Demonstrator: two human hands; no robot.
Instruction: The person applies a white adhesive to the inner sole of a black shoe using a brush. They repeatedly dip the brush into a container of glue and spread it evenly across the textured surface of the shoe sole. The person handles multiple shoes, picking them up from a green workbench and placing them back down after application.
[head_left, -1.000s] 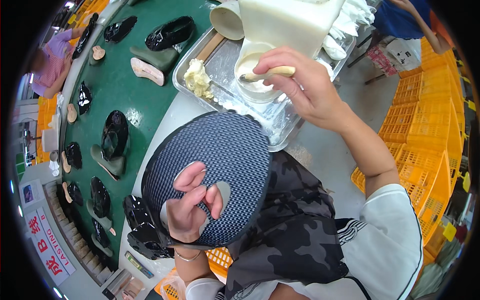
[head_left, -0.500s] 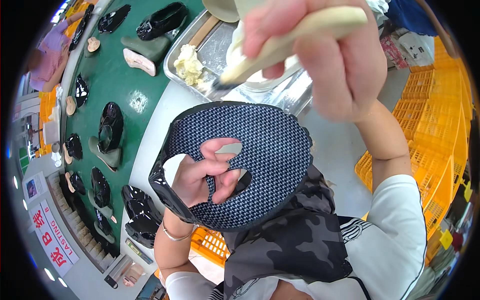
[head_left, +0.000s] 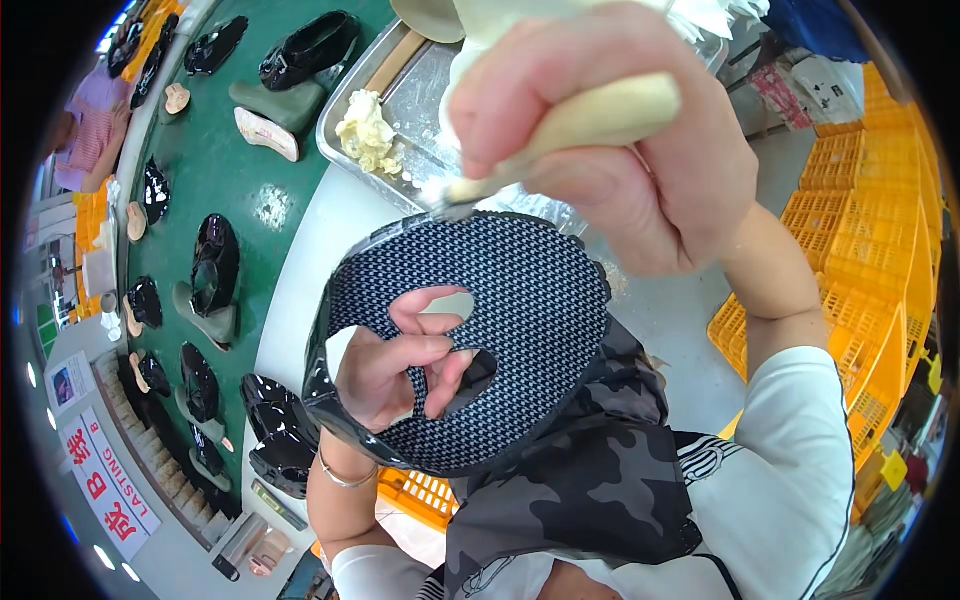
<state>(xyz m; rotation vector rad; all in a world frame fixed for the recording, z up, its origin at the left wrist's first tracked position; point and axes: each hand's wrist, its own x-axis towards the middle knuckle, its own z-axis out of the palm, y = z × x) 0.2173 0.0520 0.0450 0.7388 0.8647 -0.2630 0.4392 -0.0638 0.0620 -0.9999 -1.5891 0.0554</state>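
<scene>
My left hand (head_left: 385, 375) holds a glossy black shoe upper (head_left: 530, 290) with its black-and-white patterned lining facing up; the fingers come through its openings. In my right hand (head_left: 640, 150) is a brush (head_left: 600, 115) with a pale handle, gripped in closed fingers. Its tip lies at the far edge of the upper and appears to touch it. Beyond stands a metal tray (head_left: 350, 165) holding a lump of cream-coloured paste (head_left: 367, 133). A white container behind my right hand is partly hidden.
On the left, a green conveyor belt (head_left: 270, 205) carries black shoe uppers and green lasts (head_left: 275, 102). More black uppers (head_left: 275, 430) lie at the table's left edge. Yellow crates (head_left: 850, 260) are stacked on the right. A person (head_left: 90, 135) stands beyond the belt.
My right hand has brought the brush nearer, from beside the tray to the far edge of the upper. My left hand keeps its hold, and the upper has shifted slightly.
</scene>
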